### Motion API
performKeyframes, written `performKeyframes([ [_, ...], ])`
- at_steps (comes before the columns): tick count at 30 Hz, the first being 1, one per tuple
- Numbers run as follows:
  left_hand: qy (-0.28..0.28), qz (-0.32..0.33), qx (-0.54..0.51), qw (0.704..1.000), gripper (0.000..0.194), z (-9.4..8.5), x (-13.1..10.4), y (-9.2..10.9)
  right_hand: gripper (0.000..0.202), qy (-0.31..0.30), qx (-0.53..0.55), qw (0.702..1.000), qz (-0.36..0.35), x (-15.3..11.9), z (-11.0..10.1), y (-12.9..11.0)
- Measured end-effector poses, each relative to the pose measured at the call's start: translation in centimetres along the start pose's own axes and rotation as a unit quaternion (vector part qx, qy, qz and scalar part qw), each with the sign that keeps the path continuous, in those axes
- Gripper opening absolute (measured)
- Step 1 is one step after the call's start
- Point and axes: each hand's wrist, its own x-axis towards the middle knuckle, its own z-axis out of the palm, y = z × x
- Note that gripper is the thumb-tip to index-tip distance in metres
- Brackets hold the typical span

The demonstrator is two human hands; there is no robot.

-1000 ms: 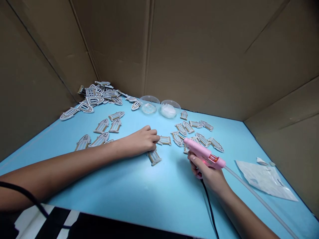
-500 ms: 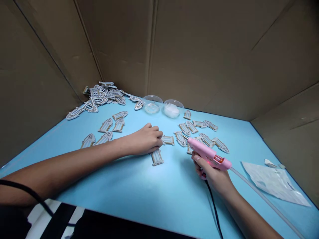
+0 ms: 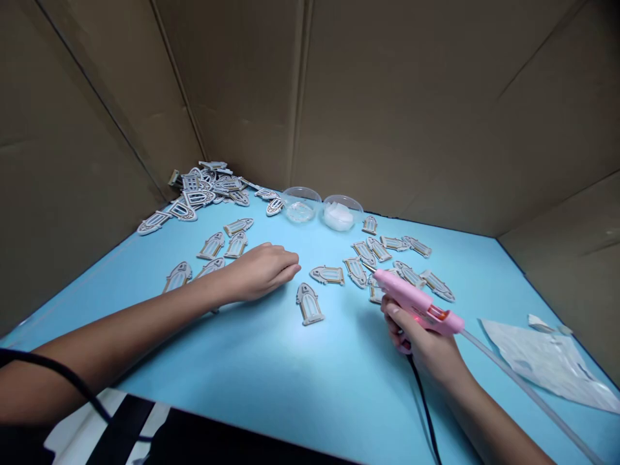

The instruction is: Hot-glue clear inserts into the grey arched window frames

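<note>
Around the handle of a pink glue gun my right hand is wrapped, its metal tip beside the arch-shaped pieces on the right. A clear glue stick sticks out of the gun's back. My left hand hovers or rests left of centre, fingers curled together; whether anything is in them is hidden. Just right of it, one window-like piece lies upright-facing on the blue table, and another piece lies sideways above it.
A heap of similar pieces fills the back left corner. Two clear round containers, one with clear bits, one with white contents, stand at the back. A plastic bag lies right. Cardboard walls surround the table.
My left hand has moved left, off the two middle pieces, which now show fully. My right hand still holds the glue gun. The whole view has shifted slightly.
</note>
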Motion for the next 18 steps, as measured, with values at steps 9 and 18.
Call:
performKeyframes([
  [9, -0.038, -0.075, -0.240, 0.967, 0.026, 1.4, -1.6, -1.3, 0.057, 0.001, -0.019, 1.000, 0.008, -0.1, 0.2, -0.3],
  [18, -0.017, -0.121, -0.473, 0.873, 0.026, 3.0, -1.4, -1.5, 0.056, 0.012, -0.017, 1.000, -0.004, -0.1, 0.3, -0.1],
])
